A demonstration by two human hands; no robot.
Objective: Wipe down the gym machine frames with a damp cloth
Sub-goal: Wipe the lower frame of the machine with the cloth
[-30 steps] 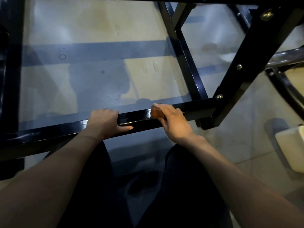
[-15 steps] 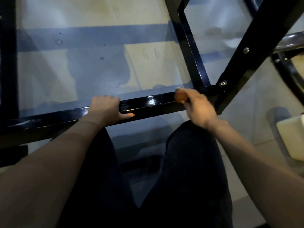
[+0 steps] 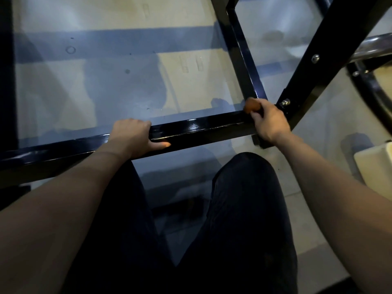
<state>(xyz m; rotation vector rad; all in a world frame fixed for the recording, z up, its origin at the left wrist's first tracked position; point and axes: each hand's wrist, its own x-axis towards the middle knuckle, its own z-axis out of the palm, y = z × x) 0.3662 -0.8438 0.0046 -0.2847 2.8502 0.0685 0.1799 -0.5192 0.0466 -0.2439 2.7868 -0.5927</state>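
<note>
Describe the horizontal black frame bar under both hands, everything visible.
The horizontal bar is a square-section tube, apparently metal, in glossy black paint with bright highlights on its top face and a rough line along its front edge. It runs low over the floor, left edge to the right corner joint, where a diagonal strut bolts on. The left hand grips it, fingers over the top, thumb along the front face. The right hand presses an orange-brown cloth at the corner.

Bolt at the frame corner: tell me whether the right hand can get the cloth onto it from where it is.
Probably yes. The right hand holds the orange cloth at the corner of the black frame bar, and the bolt sits just beside it with nothing between them.
</note>
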